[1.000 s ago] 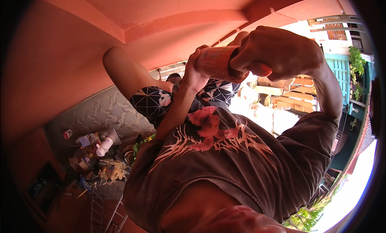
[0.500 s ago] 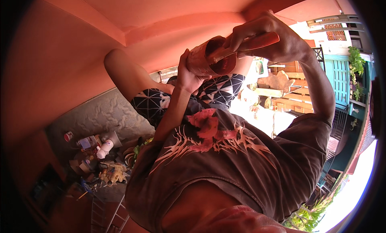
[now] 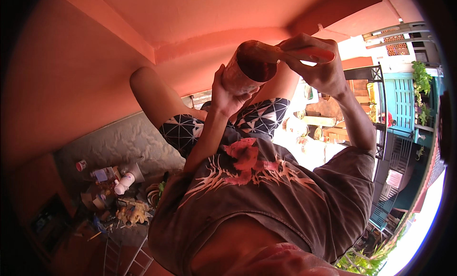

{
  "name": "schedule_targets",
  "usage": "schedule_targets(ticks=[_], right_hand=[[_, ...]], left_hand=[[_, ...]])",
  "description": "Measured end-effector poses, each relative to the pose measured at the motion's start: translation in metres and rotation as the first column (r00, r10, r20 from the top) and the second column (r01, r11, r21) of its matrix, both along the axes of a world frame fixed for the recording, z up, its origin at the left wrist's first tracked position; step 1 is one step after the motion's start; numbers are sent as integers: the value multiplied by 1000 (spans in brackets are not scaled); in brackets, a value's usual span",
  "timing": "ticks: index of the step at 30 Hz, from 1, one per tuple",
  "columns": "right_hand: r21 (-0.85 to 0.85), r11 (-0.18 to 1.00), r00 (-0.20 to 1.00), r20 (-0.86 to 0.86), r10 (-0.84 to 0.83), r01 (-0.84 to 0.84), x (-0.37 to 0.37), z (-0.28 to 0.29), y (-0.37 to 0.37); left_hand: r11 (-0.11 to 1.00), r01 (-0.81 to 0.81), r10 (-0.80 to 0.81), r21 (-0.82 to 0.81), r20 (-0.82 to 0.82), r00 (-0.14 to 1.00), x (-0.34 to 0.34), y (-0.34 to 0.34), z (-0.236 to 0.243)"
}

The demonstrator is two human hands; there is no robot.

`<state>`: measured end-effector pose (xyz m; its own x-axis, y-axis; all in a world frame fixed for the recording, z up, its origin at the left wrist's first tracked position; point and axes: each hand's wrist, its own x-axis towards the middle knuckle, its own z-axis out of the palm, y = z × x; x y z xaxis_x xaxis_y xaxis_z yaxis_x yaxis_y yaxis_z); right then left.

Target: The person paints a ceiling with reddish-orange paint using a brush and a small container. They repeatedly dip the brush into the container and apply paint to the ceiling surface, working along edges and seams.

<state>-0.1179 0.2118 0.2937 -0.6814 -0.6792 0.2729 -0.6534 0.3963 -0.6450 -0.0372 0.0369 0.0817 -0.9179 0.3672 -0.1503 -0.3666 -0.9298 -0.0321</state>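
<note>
Clearly, the left hand (image 3: 228, 92) wraps around the body of a clear round container (image 3: 247, 66), tilted so its open mouth faces the person, raised above the knees. The right hand (image 3: 316, 66) pinches a thin reddish piece (image 3: 312, 54) at the rim, seemingly so the left can steady the container.

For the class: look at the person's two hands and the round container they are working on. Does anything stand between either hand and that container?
Nothing visible does. The left hand grips the round container from below, and the right hand rests its fingers directly at the container's open rim. Both hands touch it, with no other object in between.
</note>
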Motion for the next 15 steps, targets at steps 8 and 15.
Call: schedule_targets(ticks=[8, 15], right_hand=[[-558, 716, 813, 583, -21, 419, -26, -18, 43], [-623, 432, 646, 755, 112, 653, -27, -63, 65]], left_hand=[[998, 20, -18, 53, -44, 999, -10, -5, -1], [998, 46, -42, 37, -90, 995, -26, -9, 5]])
